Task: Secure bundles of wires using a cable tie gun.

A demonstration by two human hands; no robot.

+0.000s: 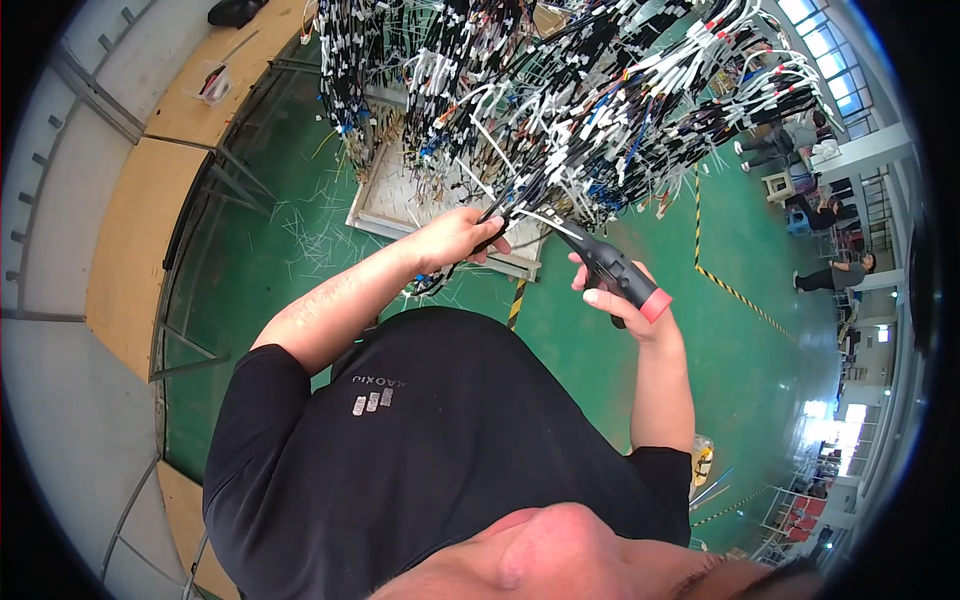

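Note:
My left hand (452, 240) is closed round a black wire harness (513, 200) at the near edge of a large hanging mass of wires. In my right hand (645, 300) is a black cable tie gun (608, 264) with a red rear end, gripped with the fingers wrapped round it. Its nose points up and left toward the harness. A white cable tie (545, 220) runs between the nose and the harness beside my left fingers. Where the tie meets the wires is too small to make out.
Hanging wire bundles (600, 110) with white connectors fill the far side above a pale tray (385, 215). Wooden tables (130, 255) line the left. Scraps (325, 235) litter the green floor, which has yellow-black tape (735, 285). People (838, 274) are far off right.

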